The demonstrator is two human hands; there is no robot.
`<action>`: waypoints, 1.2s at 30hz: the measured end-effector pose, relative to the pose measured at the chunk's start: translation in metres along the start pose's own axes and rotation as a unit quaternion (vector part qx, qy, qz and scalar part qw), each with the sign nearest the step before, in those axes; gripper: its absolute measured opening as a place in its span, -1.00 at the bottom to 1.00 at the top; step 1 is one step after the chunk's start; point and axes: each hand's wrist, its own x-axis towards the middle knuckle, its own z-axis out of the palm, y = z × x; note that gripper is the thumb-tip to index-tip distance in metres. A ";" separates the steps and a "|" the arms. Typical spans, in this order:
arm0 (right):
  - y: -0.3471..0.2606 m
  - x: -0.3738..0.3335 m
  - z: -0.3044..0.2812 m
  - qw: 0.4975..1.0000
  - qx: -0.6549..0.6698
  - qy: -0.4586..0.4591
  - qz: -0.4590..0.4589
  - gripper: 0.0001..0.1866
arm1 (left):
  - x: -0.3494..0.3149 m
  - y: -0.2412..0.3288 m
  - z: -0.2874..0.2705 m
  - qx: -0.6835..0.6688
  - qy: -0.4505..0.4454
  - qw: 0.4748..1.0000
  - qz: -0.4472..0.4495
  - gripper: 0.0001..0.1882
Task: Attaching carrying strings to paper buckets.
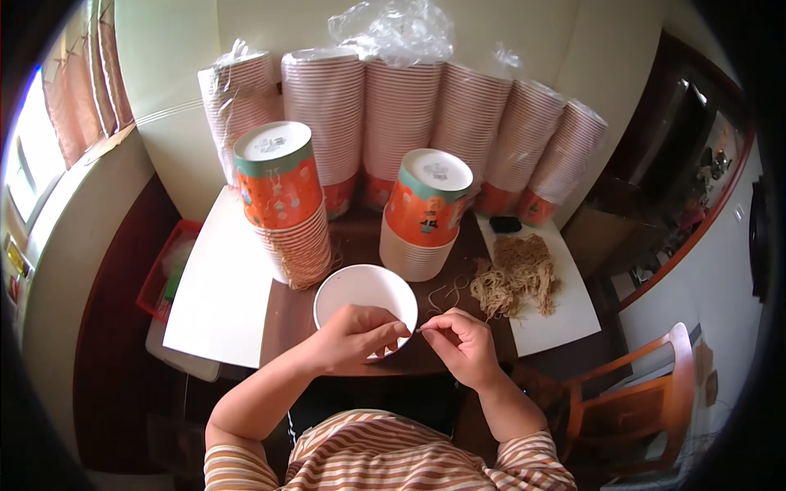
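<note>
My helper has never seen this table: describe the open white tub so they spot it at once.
Start at the dark brown middle of the table, at its near edge. In front of two stacks of upside-down orange tubs, partly hidden by the left hand, is the white tub. Unlike those stacks, its mouth faces up, showing its plain white inside.

At 7 o'clock I saw a plain white bowl. The 10 o'clock stack wore a teal-green band over patterned orange, with pale pinkish ribbing lower down; the 1 o'clock stack showed the same orange and green above cream. Tall stacks at 12 o'clock were finely striped pinkish white. I also had tan fibre at 3, a dark brown surface flanked by white, and a brown-and-white striped shirt at 6.
</note>
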 end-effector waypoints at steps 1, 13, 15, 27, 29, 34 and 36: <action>-0.001 0.002 0.006 0.999 -0.021 0.012 -0.047 -0.90 | -0.007 -0.009 0.001 -0.041 0.015 0.999 -0.029 -0.66; -0.004 -0.011 0.030 0.932 -0.232 -0.052 -0.274 -0.72 | -0.043 -0.031 0.020 -0.058 0.069 0.996 0.002 -0.73; -0.003 -0.013 0.033 0.928 -0.246 -0.055 -0.273 -0.73 | -0.047 -0.030 0.021 -0.026 0.078 0.997 -0.007 -0.76; -0.016 -0.039 0.035 0.995 0.017 -0.094 -0.012 -0.89 | -0.061 -0.035 0.028 0.428 0.138 0.806 0.386 -0.78; -0.011 -0.049 0.034 0.991 0.068 -0.102 0.048 -0.93 | -0.064 -0.034 0.027 0.525 0.106 0.719 0.443 -0.72; -0.007 -0.052 0.027 0.951 0.165 -0.210 0.156 -0.94 | -0.068 -0.026 0.021 0.560 0.028 0.668 0.489 -0.77; -0.006 -0.049 0.024 0.917 0.198 -0.292 0.185 -0.92 | -0.069 -0.024 0.019 0.564 0.020 0.657 0.501 -0.78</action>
